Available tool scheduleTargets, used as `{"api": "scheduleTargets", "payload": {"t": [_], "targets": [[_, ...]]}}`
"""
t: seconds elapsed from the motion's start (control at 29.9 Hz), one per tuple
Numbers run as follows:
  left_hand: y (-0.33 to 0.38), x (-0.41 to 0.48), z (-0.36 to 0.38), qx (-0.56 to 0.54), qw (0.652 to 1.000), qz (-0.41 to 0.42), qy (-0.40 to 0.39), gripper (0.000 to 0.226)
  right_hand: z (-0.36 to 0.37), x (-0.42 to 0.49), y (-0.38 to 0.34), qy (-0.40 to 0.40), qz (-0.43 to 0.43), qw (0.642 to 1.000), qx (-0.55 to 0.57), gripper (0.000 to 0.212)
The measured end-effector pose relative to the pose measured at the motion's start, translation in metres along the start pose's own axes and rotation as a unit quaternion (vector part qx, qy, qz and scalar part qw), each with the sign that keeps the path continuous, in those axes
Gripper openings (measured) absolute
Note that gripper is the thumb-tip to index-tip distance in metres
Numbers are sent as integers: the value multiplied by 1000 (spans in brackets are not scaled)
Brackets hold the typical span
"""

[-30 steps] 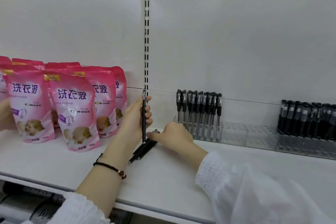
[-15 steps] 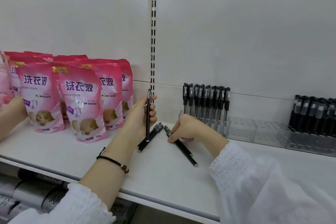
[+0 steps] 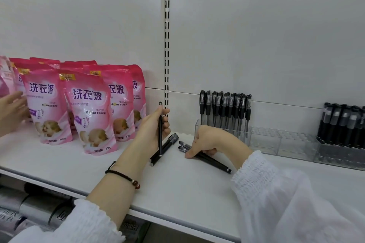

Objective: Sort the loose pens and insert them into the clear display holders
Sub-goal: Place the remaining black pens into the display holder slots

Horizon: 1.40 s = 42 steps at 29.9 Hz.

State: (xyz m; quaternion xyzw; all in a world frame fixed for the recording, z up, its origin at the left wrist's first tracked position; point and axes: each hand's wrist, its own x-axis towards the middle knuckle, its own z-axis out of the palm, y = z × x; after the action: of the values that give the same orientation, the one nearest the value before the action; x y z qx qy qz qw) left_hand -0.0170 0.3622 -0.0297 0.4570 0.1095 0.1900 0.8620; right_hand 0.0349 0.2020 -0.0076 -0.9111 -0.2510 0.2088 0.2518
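Observation:
My left hand (image 3: 153,125) grips one black pen (image 3: 160,138) upright, its lower end on the white shelf (image 3: 118,167). Two loose black pens (image 3: 166,147) lie on the shelf behind it. My right hand (image 3: 207,141) curls its fingers over two more black pens (image 3: 213,161) lying on the shelf. Just behind that hand, a clear display holder (image 3: 223,130) carries several upright black pens (image 3: 225,108). An empty clear holder (image 3: 280,142) follows to its right, then one filled with black pens (image 3: 343,124).
Pink detergent pouches (image 3: 90,110) stand in rows on the left of the shelf. Another person's hand (image 3: 12,109) touches the pouches at the far left edge. A slotted upright (image 3: 166,45) divides the white back panel. Dark goods lie on the shelf below.
My right hand has drawn pens rightward out of the loose pile; two now lie under its fingers. My left hand still holds its pen upright. The view shifted slightly left.

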Motion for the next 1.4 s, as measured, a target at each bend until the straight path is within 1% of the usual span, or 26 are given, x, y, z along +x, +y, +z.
{"api": "scheduleTargets", "payload": {"t": [0.1,0.17,0.23,0.27,0.3,0.37,0.4,0.47,0.53,0.57,0.6,0.7,0.77,0.83,0.87,0.94,1.04,1.1,1.2,1.27,1.34,1.4], "targets": [[0,-1,1,-1,1000,-2,-2,26,1,-2,-1,6,-10,1000,-3,39],[-1,-2,0,7,1000,6,3,27,1,-2,0,19,-20,999,17,34],[-1,-3,0,14,1000,13,8,28,1,0,2,47,-43,995,72,28],[-1,-5,0,12,1000,13,5,28,0,1,4,61,-58,988,130,25],[-1,-6,0,8,1000,9,-1,28,-1,1,5,72,-69,975,201,22],[0,-9,2,14,1000,-8,-13,28,-3,2,4,76,-83,932,344,17],[-1,-10,3,24,999,-20,-21,29,-3,1,3,75,-90,910,397,17],[-2,-14,5,57,996,-47,-54,29,-5,-1,-1,70,-113,875,465,13],[-4,-18,9,99,987,-72,-106,32,-6,-4,-7,68,-145,843,514,4],[-5,-20,11,115,982,-79,-126,35,-7,-5,-9,75,-160,831,527,6],[-5,-21,12,128,979,-83,-137,38,-7,-6,-11,92,-173,831,521,8],[-5,-23,15,153,978,-79,-120,39,-7,-8,-14,175,-183,876,410,11],[-4,-22,14,158,979,-71,-110,35,-4,-7,-15,201,-184,890,366,14],[-3,-21,14,151,981,-61,-104,30,0,-6,-18,203,-192,888,365,12],[-2,-21,13,139,985,-49,-88,28,2,-5,-19,204,-191,886,371,11],[2,-17,11,86,996,-20,-30,26,7,-2,-18,205,-178,890,367,14],[10,-13,4,-28,998,25,44,50,20,8,-13,202,-128,922,304,18],[13,-13,1,-66,995,40,68,58,31,16,-13,209,-95,943,240,20],[14,-16,0,-72,994,38,75,63,45,28,-20,226,-48,969,84,32],[14,-16,1,-57,995,35,75,62,51,31,-28,233,-11,972,1,42],[14,-15,1,-38,996,39,76,60,54,33,-34,233,5,972,-37,46],[13,-14,2,-21,996,42,79,59,52,35,-36,208,6,977,-47,43]]}}
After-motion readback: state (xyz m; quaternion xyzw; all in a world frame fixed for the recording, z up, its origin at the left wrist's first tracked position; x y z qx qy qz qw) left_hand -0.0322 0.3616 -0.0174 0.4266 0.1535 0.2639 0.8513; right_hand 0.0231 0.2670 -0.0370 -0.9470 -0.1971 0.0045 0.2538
